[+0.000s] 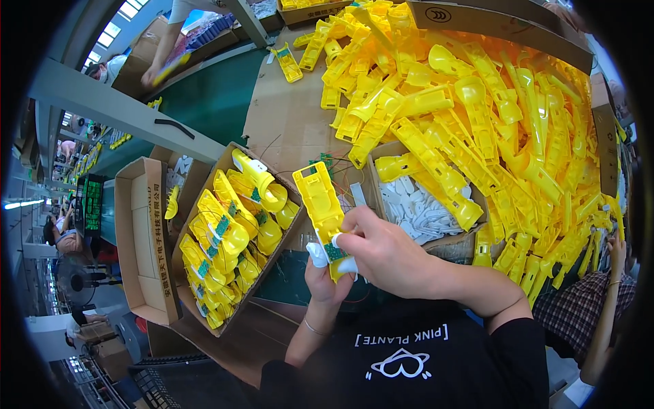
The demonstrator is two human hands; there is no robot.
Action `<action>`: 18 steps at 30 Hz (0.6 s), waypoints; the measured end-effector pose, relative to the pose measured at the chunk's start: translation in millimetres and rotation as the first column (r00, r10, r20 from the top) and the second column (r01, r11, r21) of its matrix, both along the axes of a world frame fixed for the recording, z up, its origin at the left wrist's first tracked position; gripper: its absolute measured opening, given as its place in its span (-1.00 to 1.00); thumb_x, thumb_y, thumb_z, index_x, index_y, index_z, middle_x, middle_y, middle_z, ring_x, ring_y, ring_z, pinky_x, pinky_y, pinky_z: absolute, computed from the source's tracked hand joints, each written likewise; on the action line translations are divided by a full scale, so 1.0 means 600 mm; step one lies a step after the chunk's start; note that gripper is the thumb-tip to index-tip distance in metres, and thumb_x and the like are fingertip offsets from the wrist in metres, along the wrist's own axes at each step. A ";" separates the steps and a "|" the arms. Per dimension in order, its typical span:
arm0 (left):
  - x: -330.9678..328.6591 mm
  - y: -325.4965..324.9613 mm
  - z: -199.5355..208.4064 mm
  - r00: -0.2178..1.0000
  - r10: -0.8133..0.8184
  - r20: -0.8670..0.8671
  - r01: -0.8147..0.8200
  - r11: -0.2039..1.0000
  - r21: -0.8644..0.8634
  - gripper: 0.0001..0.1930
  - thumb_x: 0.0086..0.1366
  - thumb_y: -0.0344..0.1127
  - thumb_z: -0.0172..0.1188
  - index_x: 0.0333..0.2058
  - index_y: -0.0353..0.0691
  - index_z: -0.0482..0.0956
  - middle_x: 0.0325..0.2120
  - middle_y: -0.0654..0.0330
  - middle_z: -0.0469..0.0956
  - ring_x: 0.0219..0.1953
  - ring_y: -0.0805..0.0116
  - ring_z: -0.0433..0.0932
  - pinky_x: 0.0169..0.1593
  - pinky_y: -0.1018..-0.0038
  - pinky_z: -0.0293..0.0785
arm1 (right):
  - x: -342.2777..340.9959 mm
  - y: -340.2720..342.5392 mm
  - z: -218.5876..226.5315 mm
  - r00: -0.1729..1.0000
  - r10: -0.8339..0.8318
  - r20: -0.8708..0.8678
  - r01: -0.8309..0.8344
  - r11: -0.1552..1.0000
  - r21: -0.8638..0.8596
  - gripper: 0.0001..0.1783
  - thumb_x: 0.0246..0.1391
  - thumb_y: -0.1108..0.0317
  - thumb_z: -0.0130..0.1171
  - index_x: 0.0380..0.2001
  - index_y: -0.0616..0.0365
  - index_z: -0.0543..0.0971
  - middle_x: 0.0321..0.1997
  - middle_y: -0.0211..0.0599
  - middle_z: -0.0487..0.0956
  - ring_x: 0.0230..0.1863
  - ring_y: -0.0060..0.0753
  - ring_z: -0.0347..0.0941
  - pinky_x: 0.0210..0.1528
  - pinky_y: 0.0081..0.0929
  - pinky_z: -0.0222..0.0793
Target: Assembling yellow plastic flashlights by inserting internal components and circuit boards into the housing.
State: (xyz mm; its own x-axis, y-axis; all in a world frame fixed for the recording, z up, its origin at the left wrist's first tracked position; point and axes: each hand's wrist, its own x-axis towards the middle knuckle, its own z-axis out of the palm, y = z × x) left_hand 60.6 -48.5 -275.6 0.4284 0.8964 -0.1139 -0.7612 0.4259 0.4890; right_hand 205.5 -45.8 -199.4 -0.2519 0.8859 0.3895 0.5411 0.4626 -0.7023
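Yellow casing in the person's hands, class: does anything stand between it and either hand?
Nothing visible blocks either: the left hand and right hand both hold the yellow casing, some fingertips wearing white covers.

It's a factory (green conveyor belt (211, 95), heaped casings (545, 163)).

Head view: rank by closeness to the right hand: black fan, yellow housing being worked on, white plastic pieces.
1. Yellow housing: at the right hand's fingertips, left side.
2. White plastic pieces: ahead, slightly right.
3. Black fan: far left, background.
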 end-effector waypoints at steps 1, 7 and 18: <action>-0.001 0.001 -0.002 1.000 -0.010 -0.003 0.010 1.000 0.008 -0.46 0.31 -0.03 -0.19 0.16 -0.22 0.11 0.03 0.11 0.32 0.05 0.22 0.36 0.09 0.31 0.30 | 0.001 -0.002 -0.001 0.999 0.033 0.034 -0.034 0.999 0.025 -0.82 -0.27 0.61 0.09 -0.46 0.27 0.44 -0.39 -0.18 0.35 -0.43 -0.18 0.40 -0.46 -0.42 0.39; 0.012 -0.008 0.009 0.997 0.025 -0.072 -0.022 0.999 0.033 -0.45 0.32 0.01 -0.23 0.17 -0.22 0.10 0.05 0.11 0.30 0.06 0.21 0.34 0.12 0.31 0.27 | 0.003 -0.014 0.005 0.969 0.007 0.245 -0.055 0.980 0.190 -0.77 -0.29 0.46 0.15 -0.44 0.31 0.47 -0.42 -0.23 0.36 -0.44 -0.31 0.39 -0.48 -0.48 0.39; 0.007 -0.002 0.034 0.882 0.110 -0.458 0.075 0.927 0.366 -0.51 0.29 -0.26 -0.03 0.12 -0.40 0.17 0.02 0.09 0.34 0.02 0.37 0.37 0.09 0.48 0.27 | 0.025 -0.017 -0.029 0.969 -0.092 0.229 -0.013 0.906 0.423 -0.74 -0.41 0.46 0.14 -0.49 0.30 0.48 -0.38 -0.25 0.38 -0.40 -0.30 0.40 -0.47 -0.51 0.39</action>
